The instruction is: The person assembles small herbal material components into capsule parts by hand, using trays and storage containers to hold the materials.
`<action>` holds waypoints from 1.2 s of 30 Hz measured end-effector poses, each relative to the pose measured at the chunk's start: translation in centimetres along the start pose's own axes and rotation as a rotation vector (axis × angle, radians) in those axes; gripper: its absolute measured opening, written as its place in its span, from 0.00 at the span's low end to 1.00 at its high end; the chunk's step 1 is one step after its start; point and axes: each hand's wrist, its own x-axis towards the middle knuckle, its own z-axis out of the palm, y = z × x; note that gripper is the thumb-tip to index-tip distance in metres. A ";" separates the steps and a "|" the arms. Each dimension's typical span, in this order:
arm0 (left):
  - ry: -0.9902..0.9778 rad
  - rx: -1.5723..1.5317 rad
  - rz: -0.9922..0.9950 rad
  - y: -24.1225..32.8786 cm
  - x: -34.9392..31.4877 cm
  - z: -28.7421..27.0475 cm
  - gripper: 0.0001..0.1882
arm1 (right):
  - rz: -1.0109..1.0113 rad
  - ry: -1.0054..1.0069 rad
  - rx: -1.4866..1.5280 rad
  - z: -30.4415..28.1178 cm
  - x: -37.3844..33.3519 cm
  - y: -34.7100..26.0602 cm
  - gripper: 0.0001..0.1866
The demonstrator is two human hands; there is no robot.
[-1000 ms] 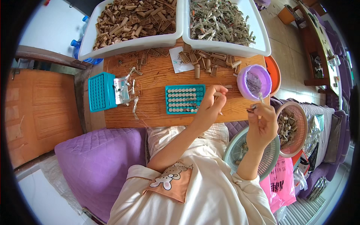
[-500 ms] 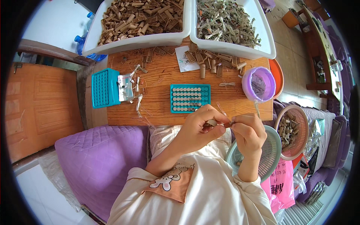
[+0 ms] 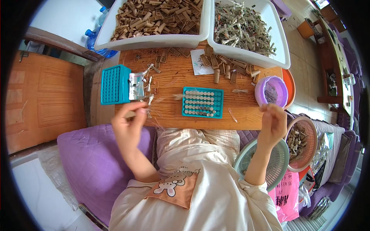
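Note:
My left hand [image 3: 130, 125] reaches to the left of the table, thumb and forefinger pinched at a bundle of thin clear wire [image 3: 150, 99]. Blurred pale strands stretch from near these fingertips toward a teal tray [image 3: 219, 106], which holds rows of round silver button cells. My right hand [image 3: 273, 121] is raised at the table's front right, just before a purple bucket [image 3: 259, 92]. Its fingers are curled together; whatever they may hold is hidden. Left of the tray, more wire bundles lie by a clear plastic packet [image 3: 135, 86] and a stack of teal trays [image 3: 115, 84].
Two white bins at the back hold brown plastic casings [image 3: 162, 19] and tangled wire bundles [image 3: 246, 29]. Loose casings [image 3: 233, 63] lie around a paper slip [image 3: 201, 65]. A green basket [image 3: 283, 154] and a pink basket [image 3: 313, 144] stand at my right, a purple cushion [image 3: 100, 161] at my left.
My hands have moved apart: the left went left to the wire bundles, the right moved up and right toward the purple bucket. The brown piece they held together is no longer visible in them.

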 end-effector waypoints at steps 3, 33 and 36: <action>0.100 0.344 -0.034 -0.6 1.6 -2.7 0.06 | 0.233 -0.138 -0.254 0.6 1.4 2.8 0.05; -0.823 -0.923 -0.599 -1.1 -1.4 10.5 0.17 | -0.604 -0.314 -0.233 4.6 -1.8 2.1 0.12; -0.736 -0.636 -0.352 -1.2 -1.2 9.6 0.12 | -0.417 -0.514 -0.226 3.8 -1.9 1.5 0.13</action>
